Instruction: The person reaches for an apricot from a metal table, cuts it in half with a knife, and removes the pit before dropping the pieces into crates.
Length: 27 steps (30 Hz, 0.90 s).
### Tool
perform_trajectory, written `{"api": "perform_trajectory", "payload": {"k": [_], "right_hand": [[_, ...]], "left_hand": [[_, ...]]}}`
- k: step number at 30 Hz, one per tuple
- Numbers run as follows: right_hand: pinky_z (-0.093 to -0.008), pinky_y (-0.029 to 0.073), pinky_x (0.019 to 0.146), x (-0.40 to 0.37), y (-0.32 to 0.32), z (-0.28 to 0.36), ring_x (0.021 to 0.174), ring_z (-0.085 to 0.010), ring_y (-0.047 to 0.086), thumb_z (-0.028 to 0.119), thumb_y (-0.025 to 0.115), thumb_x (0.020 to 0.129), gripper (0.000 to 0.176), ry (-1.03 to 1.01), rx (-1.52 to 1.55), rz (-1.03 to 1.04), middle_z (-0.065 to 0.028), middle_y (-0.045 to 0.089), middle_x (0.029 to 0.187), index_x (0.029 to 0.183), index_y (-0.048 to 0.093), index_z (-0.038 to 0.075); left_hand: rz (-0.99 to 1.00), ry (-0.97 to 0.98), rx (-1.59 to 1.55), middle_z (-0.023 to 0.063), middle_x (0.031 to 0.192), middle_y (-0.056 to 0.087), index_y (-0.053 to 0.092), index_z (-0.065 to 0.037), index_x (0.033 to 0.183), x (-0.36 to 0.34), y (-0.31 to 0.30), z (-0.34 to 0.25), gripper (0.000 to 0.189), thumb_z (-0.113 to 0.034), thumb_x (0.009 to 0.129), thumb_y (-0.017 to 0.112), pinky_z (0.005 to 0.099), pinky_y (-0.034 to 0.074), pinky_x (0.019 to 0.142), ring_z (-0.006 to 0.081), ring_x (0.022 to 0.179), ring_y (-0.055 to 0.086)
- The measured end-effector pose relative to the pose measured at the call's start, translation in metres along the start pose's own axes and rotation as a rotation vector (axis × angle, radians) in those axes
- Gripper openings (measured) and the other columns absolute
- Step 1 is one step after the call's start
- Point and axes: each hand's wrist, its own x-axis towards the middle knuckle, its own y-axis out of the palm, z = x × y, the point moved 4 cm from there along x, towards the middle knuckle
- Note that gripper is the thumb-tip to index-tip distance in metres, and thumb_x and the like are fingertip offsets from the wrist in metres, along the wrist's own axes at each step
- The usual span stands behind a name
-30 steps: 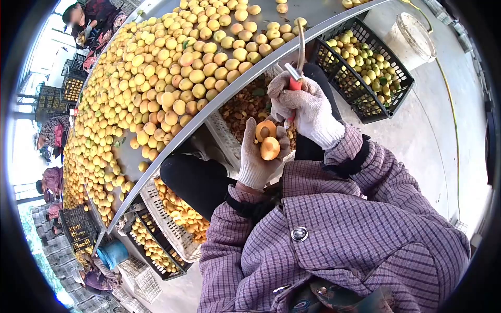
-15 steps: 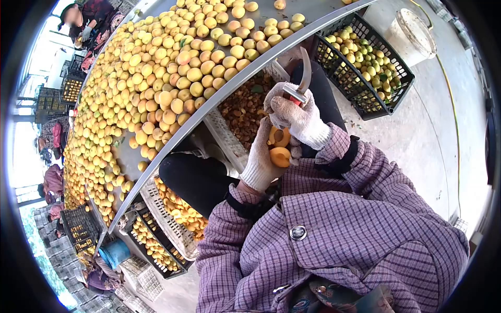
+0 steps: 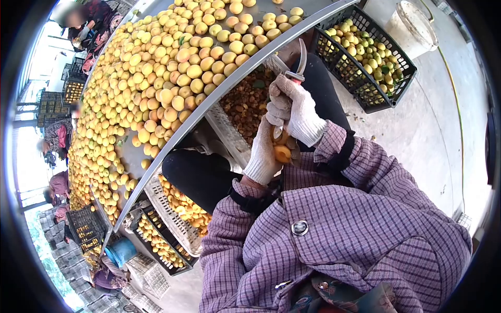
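From the head camera, the left hand (image 3: 262, 156) sits just right of centre frame in a white knitted glove, coarse and a little grubby. Its fingers point up and curl round an apricot (image 3: 282, 153), round, smooth and orange. The fruit is held snug against the palm, close in front of the chest.

The right hand (image 3: 293, 110) is directly above it in the same kind of glove. It is bent down at the wrist into a tight fist around a tool (image 3: 301, 56). A curved grey metal bar rises out of the top of the fist, with a red patch where it meets the glove. The lower end comes down at the apricot (whether it is in the flesh cannot be told). Both forearms wear a purple checked sleeve (image 3: 334, 224) of soft woven cloth with dark cuffs.

A table (image 3: 209, 107) with a dull metal rim sweeps from top right to lower left, heaped with yellow fruit (image 3: 172, 68). Under its edge, behind the hands, is a white lattice tray (image 3: 229, 135) of brown stones. A black plastic crate (image 3: 389, 99) of greenish-yellow fruit stands on grey concrete at upper right, beside a pale bucket (image 3: 417, 28)
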Motion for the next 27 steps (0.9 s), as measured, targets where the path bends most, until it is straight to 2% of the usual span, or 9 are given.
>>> {"api": "perform_trajectory", "payload": {"k": [3, 6, 8, 10, 12, 14, 16, 20, 27], "right_hand": [[-0.0272, 0.029, 0.039, -0.004, 0.007, 0.000, 0.041, -0.0086, 0.037, 0.022, 0.062, 0.098, 0.022, -0.066, -0.097, 0.081, 0.0039, 0.042, 0.054, 0.082, 0.058, 0.007], [-0.0260, 0.031, 0.041, -0.008, 0.012, 0.020, 0.043, -0.0066, 0.037, 0.020, 0.063, 0.098, 0.018, -0.259, -0.284, 0.172, 0.0031, 0.045, 0.056, 0.086, 0.060, 0.006], [-0.0276, 0.049, 0.058, -0.019, 0.018, 0.042, 0.062, -0.0112, 0.056, 0.018, 0.066, 0.096, 0.014, -0.389, -0.854, 0.177, 0.0012, 0.059, 0.072, 0.096, 0.064, 0.004], [-0.0301, 0.053, 0.067, -0.015, 0.013, 0.035, 0.072, -0.0143, 0.063, 0.019, 0.072, 0.091, 0.016, -0.515, -1.185, 0.333, -0.0007, 0.065, 0.079, 0.099, 0.065, 0.006], [-0.0326, 0.056, 0.072, -0.020, 0.002, 0.030, 0.077, -0.0213, 0.070, 0.019, 0.078, 0.083, 0.028, -0.343, -1.659, 0.217, -0.0070, 0.069, 0.081, 0.108, 0.066, 0.011], [-0.0396, 0.056, 0.071, -0.019, -0.007, 0.021, 0.083, -0.0321, 0.071, 0.041, 0.074, 0.084, 0.042, -0.321, -1.906, 0.273, -0.0108, 0.072, 0.087, 0.117, 0.063, 0.018], [-0.0414, 0.057, 0.072, -0.020, -0.008, 0.018, 0.082, -0.0308, 0.072, 0.045, 0.074, 0.083, 0.048, -0.274, -1.971, 0.217, -0.0108, 0.072, 0.087, 0.122, 0.061, 0.020], [-0.0428, 0.057, 0.073, -0.020, -0.003, 0.008, 0.083, -0.0330, 0.071, 0.046, 0.072, 0.083, 0.048, -0.223, -1.988, 0.313, -0.0126, 0.071, 0.087, 0.119, 0.061, 0.016], [-0.0427, 0.057, 0.076, -0.009, 0.017, -0.025, 0.085, -0.0351, 0.071, 0.032, 0.072, 0.081, 0.038, -0.027, -2.030, 0.445, -0.0169, 0.071, 0.091, 0.111, 0.066, 0.010]], "left_hand": [[0.139, -0.018, -0.023, 0.0080, 0.080, 0.064, 0.059, -0.011, 0.112, -0.002, 0.004, -0.001, 0.058, -0.065, 0.098, 0.044, 0.0414, 0.053, 0.055, 0.0241, 0.066, 0.064], [0.019, 0.030, -0.074, 0.0083, 0.082, 0.064, 0.060, -0.011, 0.110, 0.002, 0.001, -0.011, 0.062, -0.070, 0.095, 0.045, 0.0405, 0.051, 0.059, 0.0247, 0.070, 0.062], [-0.036, 0.074, -0.100, 0.0084, 0.083, 0.063, 0.060, -0.012, 0.109, 0.002, 0.002, -0.019, 0.063, -0.072, 0.094, 0.045, 0.0401, 0.050, 0.061, 0.0250, 0.072, 0.061], [-0.031, 0.112, -0.164, 0.0100, 0.084, 0.064, 0.059, -0.008, 0.110, -0.001, 0.005, -0.024, 0.065, -0.070, 0.096, 0.043, 0.0402, 0.056, 0.064, 0.0246, 0.072, 0.065], [-0.084, 0.148, -0.148, 0.0110, 0.108, 0.064, 0.056, -0.009, 0.124, -0.003, 0.007, -0.026, 0.068, -0.069, 0.096, 0.043, 0.0429, 0.058, 0.076, 0.0263, 0.091, 0.067], [-0.142, 0.190, -0.164, 0.0112, 0.119, 0.060, 0.053, -0.009, 0.131, -0.007, 0.006, -0.028, 0.067, -0.067, 0.097, 0.045, 0.0442, 0.058, 0.080, 0.0264, 0.099, 0.065], [-0.052, 0.165, -0.130, 0.0117, 0.124, 0.056, 0.049, -0.011, 0.137, -0.003, -0.008, -0.027, 0.061, -0.059, 0.099, 0.051, 0.0483, 0.056, 0.088, 0.0268, 0.109, 0.060], [-0.155, 0.185, -0.024, 0.0113, 0.127, 0.054, 0.050, -0.009, 0.134, -0.015, -0.024, -0.020, 0.045, -0.039, 0.102, 0.055, 0.0500, 0.055, 0.091, 0.0275, 0.112, 0.058], [-0.156, 0.204, -0.042, 0.0115, 0.122, 0.060, 0.054, -0.009, 0.130, -0.028, -0.047, -0.017, 0.036, -0.033, 0.103, 0.052, 0.0485, 0.058, 0.083, 0.0281, 0.106, 0.064]]}}
